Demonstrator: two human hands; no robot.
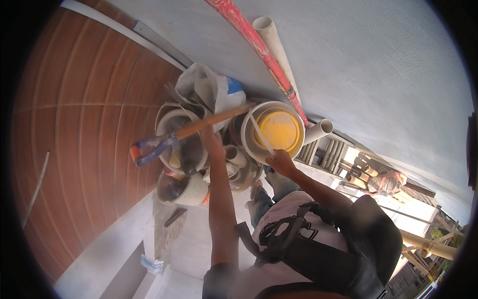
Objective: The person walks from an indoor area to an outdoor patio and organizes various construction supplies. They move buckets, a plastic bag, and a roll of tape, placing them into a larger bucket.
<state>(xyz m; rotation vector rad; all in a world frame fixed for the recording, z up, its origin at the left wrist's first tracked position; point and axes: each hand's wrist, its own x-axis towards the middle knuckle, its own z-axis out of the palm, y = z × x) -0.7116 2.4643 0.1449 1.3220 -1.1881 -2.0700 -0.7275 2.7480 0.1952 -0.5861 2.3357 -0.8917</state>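
The left hand [211,142] is closing around the wooden handle of a hammer [172,139], which is lying across the top of a cluster of dirty buckets [185,192]; the blue and orange head end is pointing toward the brown wood-panel wall [74,124]. The right hand [281,162] is gripping the near rim of a white bucket [251,134] that is holding a yellow lid or smaller pail [281,129]. A white strip is leaning across that rim, just beside the fingers.

Risk assessment: the hammer is resting loosely on uneven rims, so pulling it sideways could tip a neighbouring bucket or drag the plastic bag [209,87] off the pile. The white bucket is tilting toward the person, and a one-handed hold on its rim could let the contents slide out. The red pole [259,47] and white pipes [276,42] are leaning close behind and could be knocked.

Limits of view: the surface carrying the buckets is hidden. Bucket contents are dark and hard to make out. The left fingertips are concealed behind the handle.
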